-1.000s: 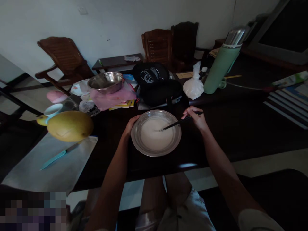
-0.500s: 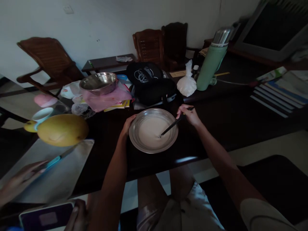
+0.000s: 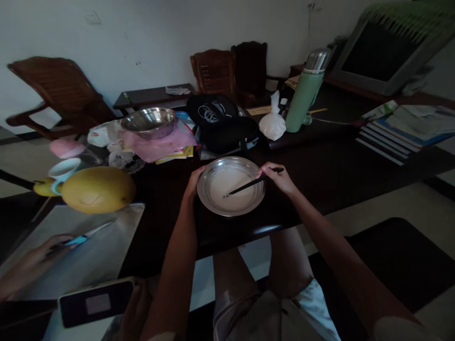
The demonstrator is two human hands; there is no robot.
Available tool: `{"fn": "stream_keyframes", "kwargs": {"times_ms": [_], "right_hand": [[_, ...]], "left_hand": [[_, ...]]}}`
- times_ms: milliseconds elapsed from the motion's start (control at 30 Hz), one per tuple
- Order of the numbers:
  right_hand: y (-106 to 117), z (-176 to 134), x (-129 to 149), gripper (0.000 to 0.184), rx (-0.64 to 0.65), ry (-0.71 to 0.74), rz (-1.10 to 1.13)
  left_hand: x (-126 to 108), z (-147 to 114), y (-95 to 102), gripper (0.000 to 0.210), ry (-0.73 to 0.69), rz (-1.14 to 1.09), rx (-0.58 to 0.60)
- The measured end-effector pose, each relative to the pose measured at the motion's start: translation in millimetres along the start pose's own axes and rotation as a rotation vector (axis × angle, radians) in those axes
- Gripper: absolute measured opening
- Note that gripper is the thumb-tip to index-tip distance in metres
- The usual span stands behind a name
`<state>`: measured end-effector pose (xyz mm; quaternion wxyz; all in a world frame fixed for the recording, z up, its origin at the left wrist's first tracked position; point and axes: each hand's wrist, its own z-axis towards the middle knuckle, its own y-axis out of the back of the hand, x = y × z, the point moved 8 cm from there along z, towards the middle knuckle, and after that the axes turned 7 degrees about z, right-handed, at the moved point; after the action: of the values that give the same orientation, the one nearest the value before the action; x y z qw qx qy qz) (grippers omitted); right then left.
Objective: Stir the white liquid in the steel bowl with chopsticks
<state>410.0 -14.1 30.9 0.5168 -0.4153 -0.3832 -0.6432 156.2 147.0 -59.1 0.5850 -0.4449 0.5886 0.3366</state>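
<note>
A shallow metal bowl (image 3: 261, 189) of pale, runny batter (image 3: 231, 187) sits near the table's front edge. My left hand (image 3: 195, 180) is closed on its left rim. In my right hand (image 3: 279, 176), above the right rim, are black chopsticks (image 3: 247, 185). They slant down to the left and their tips dip into the batter. Whether they are one or two sticks I cannot tell for sure. Behind the bowl lies a black bag (image 3: 227, 135). A knotted plastic bag of white powder (image 3: 273, 125) stands behind my right hand.
At left, another person's hand (image 3: 53, 248) holds a blue-handled knife (image 3: 80, 240) over a board (image 3: 106, 255); a hand there also holds a phone (image 3: 95, 303). Near them are a large yellow fruit (image 3: 99, 189), a mug (image 3: 64, 170) and a steel basin (image 3: 149, 123). A green thermos (image 3: 305, 94) stands at back right.
The chopstick tips have moved left through the batter, and the sticks lie flatter. My view has shifted a little. The other person's knife and phone have changed angle.
</note>
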Motion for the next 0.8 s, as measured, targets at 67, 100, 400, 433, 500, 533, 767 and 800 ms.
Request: {"fn": "stream_keyframes", "kwargs": {"times_ms": [67,100,400,433,500,533,767,800], "right_hand": [[-5,-4,3,0.034,0.019,0.025,-0.047],[-1,-5,6,0.033,-0.016,0.046,-0.065],[2,-14,19,0.037,-0.017,0.033,-0.092],[-5,-11,19,0.037,0.033,0.038,-0.096],[-12,-4,17,0.040,0.073,0.051,-0.103],[-13,1,16,0.041,0.073,0.060,-0.119],[11,26,17,0.039,0.036,0.032,-0.108],[14,25,18,0.040,0.034,0.023,-0.095]], "left_hand": [[0,-1,-2.8,0.035,0.009,-0.035,0.001],[0,-2,-4.2,0.033,0.023,-0.053,0.002],[-3,-7,-7.2,0.022,0.081,-0.078,-0.021],[-2,-6,-6.3,0.023,0.074,-0.079,-0.025],[-1,-5,-3.8,0.026,0.061,-0.086,-0.036],[0,-4,-2.9,0.026,0.057,-0.093,-0.036],[8,-1,-1.6,0.029,0.051,-0.138,-0.028],[9,-2,-1.3,0.028,0.062,-0.139,-0.044]]}}
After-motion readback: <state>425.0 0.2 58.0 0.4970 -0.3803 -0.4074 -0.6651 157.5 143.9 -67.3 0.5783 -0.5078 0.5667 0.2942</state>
